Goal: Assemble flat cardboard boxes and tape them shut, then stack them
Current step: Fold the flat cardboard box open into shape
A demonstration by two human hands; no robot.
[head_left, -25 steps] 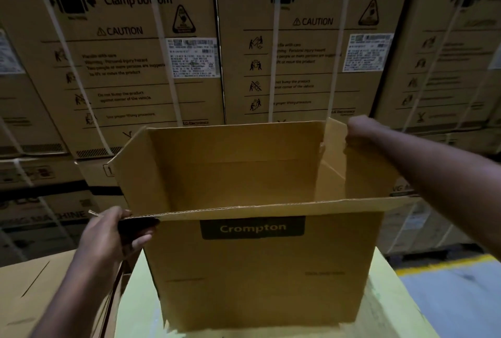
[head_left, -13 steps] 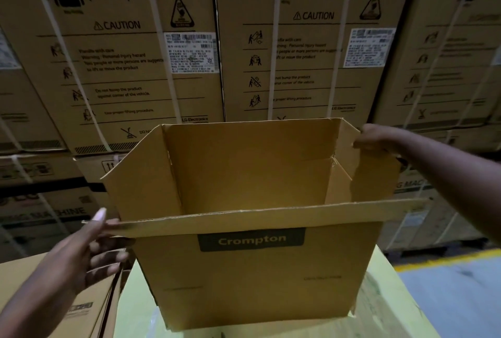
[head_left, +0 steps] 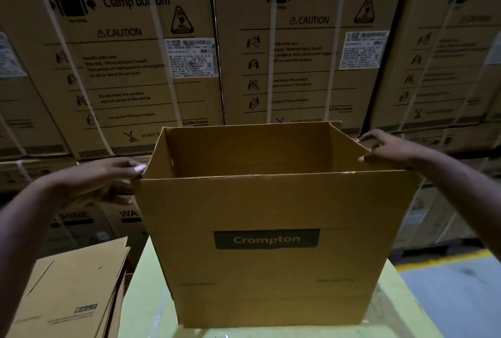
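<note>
The Crompton box [head_left: 265, 270] stood open-topped on the yellow-green surface [head_left: 141, 305]. Its near flap, which half a second before lay folded out flat toward the camera, now rose upright in line with the front wall. The left hand [head_left: 100, 177] had left that flap's end and moved up, its straight fingers pressing the outside of the left side flap. The right hand [head_left: 387, 148] stayed at the right side flap, fingers and thumb curled over its top edge. The hands were well apart, with the box between them. A stack of flat cardboard [head_left: 70, 297] lay just left of the surface, with strapped cartons [head_left: 135, 72] behind
</note>
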